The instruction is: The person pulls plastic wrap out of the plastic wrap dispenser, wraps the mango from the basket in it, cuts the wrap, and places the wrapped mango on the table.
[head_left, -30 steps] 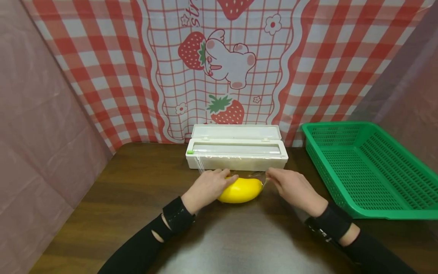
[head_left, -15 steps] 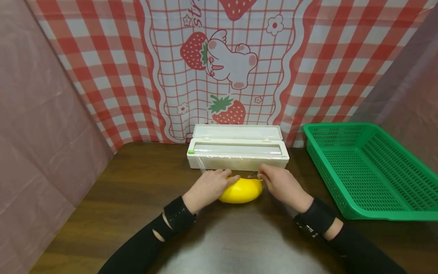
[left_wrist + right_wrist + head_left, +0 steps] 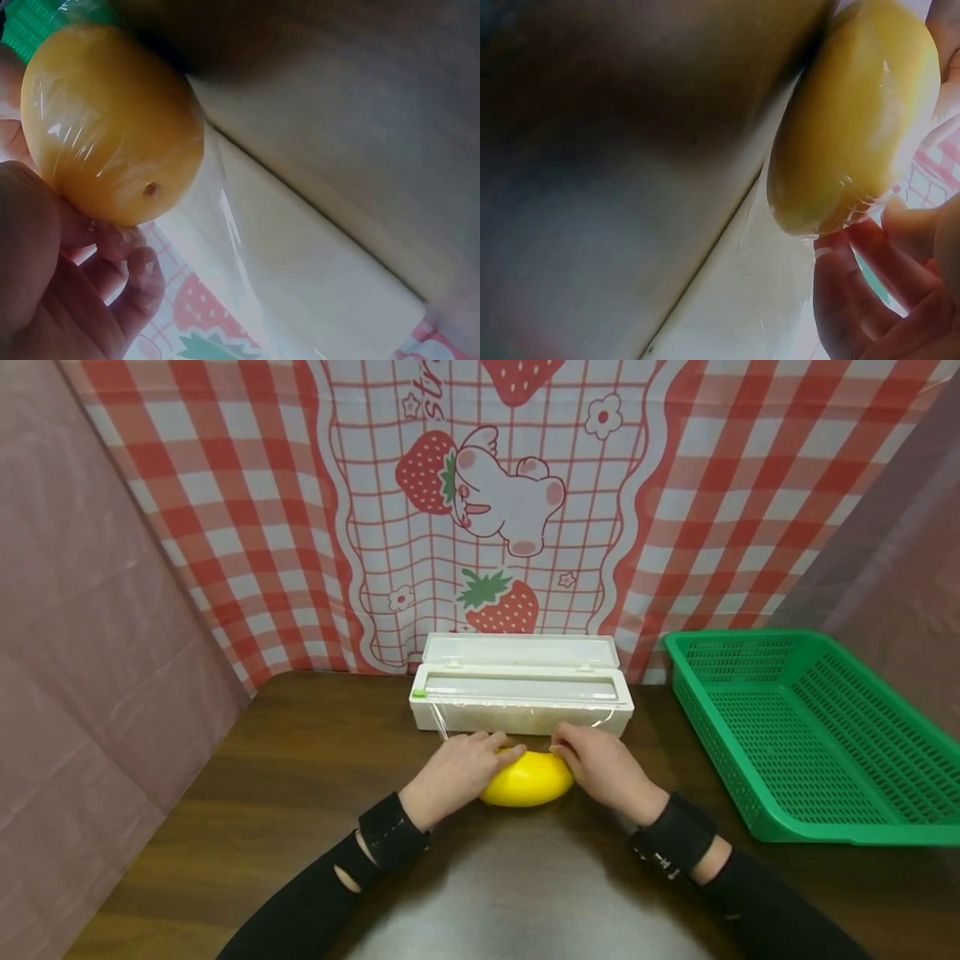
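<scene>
My left hand (image 3: pixel 459 770) and right hand (image 3: pixel 602 768) curl round the ends of the yellow fruit (image 3: pixel 528 780), six o'clock of the white box (image 3: pixel 517 718), best held there, being probably light, firm, slippery.

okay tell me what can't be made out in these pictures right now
Head: the yellow object's left end, covered by the left hand.
Head: the green basket's right end, cut off by the edge.
Right wrist: the rest of the right hand, cut off by the edge.
Left wrist: the table's grain, blurred.
</scene>
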A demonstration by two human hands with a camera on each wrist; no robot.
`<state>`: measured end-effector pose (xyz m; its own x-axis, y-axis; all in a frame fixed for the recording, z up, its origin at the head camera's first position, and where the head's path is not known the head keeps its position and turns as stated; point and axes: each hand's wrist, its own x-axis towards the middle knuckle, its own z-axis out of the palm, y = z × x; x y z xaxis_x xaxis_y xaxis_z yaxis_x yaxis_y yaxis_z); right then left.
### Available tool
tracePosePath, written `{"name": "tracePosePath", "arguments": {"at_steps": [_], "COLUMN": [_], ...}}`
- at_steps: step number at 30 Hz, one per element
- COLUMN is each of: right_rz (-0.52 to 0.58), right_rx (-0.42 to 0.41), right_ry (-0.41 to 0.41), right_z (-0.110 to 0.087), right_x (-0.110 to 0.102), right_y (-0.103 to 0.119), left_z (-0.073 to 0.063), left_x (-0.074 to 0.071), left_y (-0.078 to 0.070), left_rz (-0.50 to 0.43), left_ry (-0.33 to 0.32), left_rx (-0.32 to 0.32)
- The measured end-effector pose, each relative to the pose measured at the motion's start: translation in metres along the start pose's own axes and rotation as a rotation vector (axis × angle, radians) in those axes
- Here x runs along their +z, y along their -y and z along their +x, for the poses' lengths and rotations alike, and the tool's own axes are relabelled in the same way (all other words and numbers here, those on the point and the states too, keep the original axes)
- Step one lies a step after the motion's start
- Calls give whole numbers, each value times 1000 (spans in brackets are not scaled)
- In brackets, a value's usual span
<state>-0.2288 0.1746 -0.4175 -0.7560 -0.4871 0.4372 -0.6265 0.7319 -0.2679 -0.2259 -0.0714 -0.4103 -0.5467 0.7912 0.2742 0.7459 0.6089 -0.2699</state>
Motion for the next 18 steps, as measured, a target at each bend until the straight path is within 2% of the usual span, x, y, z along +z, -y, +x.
{"name": "tracePosePath", "arguments": {"at_steps": [7, 9, 13, 16, 18], "right_rz": [43, 62, 85, 90, 90], "right_rx": [25, 25, 17, -3, -19], "right_ry": [46, 68, 104, 128, 146], "right_z": [-1, -1, -3, -5, -6], "right_x": [-2, -4, -9, -12, -12], "right_y": [-1, -2, -5, -7, -7], "left_z": [-3, -3, -2, 0, 0], "left_x": [3, 4, 5, 5, 5], "left_y": [-1, -1, -1, -1, -1], "left_rz": [-26, -46, -158, -248, -267], "left_ry": [10, -7, -84, -162, -206], "left_rx": [-29, -33, -69, -120, -161]}}
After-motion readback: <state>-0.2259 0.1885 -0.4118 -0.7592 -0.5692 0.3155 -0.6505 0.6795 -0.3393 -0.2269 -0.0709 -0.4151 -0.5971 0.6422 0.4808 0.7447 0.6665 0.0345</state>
